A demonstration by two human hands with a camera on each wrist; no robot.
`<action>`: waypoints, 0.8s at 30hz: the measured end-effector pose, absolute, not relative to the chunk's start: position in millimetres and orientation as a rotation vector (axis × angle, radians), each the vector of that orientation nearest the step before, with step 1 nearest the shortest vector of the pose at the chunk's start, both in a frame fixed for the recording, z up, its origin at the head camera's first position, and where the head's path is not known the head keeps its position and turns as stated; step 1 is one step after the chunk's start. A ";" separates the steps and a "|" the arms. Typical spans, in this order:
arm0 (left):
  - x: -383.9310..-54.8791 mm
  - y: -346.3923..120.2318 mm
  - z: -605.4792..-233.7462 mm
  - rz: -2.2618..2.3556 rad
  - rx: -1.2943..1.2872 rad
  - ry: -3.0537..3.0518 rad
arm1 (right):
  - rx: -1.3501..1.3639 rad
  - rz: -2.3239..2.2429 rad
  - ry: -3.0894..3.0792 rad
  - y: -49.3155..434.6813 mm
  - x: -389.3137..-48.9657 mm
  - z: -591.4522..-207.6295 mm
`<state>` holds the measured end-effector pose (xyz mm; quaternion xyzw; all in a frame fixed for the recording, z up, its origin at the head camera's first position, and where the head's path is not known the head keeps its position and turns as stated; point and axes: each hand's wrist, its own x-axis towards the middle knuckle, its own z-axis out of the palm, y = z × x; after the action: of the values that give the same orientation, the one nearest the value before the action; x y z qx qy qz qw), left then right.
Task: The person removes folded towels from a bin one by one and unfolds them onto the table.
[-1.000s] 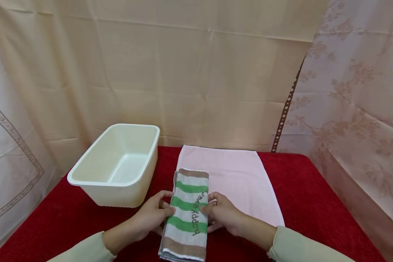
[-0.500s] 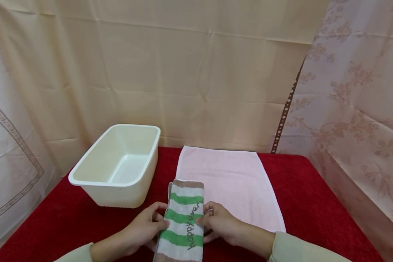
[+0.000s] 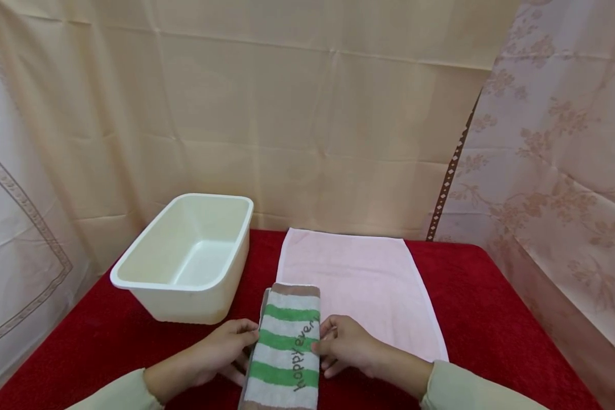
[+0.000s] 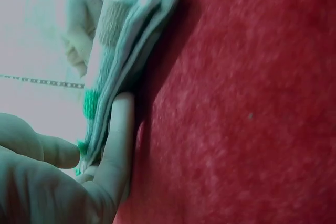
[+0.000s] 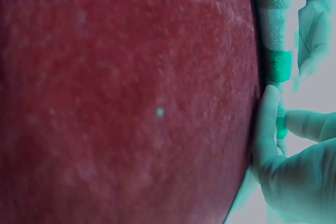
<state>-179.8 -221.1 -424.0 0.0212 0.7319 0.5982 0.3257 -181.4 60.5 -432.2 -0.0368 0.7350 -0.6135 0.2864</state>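
Note:
A folded towel [image 3: 284,347] with green, white and brown stripes and the words "happy every" lies at the front of the table, its near end cut off by the head view. My left hand [image 3: 217,352] pinches its left edge, thumb at the top face; in the left wrist view a finger [image 4: 122,129] lies along the layered side of the towel [image 4: 113,51]. At the opposite edge my right hand [image 3: 351,347] pinches the towel, thumb on top. The right wrist view shows a fingertip [image 5: 270,98] against the towel's rolled fold [image 5: 275,30], close to the red cloth.
Behind the striped towel a pink towel [image 3: 361,279] is spread flat, partly covered at its near left corner. A cream plastic basin [image 3: 205,304] stands at the left. Red cloth [image 3: 482,319] covers the table, with curtains [image 3: 307,114] around it.
Over the second the striped towel has come nearer to the person and slightly left, with both hands moving along. In the last half second it has barely shifted.

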 end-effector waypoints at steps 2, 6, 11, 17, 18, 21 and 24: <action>-182.3 -221.9 -425.0 1.572 0.064 1.917 | -0.109 -1.599 2.018 61.9 -181.5 -431.0; -186.2 -223.1 -427.0 1.574 0.090 1.909 | -0.155 -1.523 2.119 63.9 -183.1 -428.2; -191.6 -220.3 -427.4 1.558 0.108 1.917 | -0.355 -1.402 2.356 65.8 -191.5 -424.7; -196.1 -214.4 -425.4 1.514 0.089 1.973 | -0.826 -1.125 2.707 55.0 -204.2 -418.4; -196.5 -213.8 -425.4 1.508 0.089 1.979 | -0.923 -1.055 2.743 51.8 -206.0 -417.0; -197.5 -212.7 -425.7 1.494 0.085 1.997 | -1.212 -0.798 2.808 41.4 -212.0 -412.3; -198.1 -212.2 -426.1 1.484 0.082 2.013 | -1.461 -0.489 2.845 31.5 -219.1 -409.9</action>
<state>-198.1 -212.2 -426.1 0.0311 0.7638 0.5630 0.3141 -219.1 31.5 -409.9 -0.4510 0.8784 -0.1511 -0.0470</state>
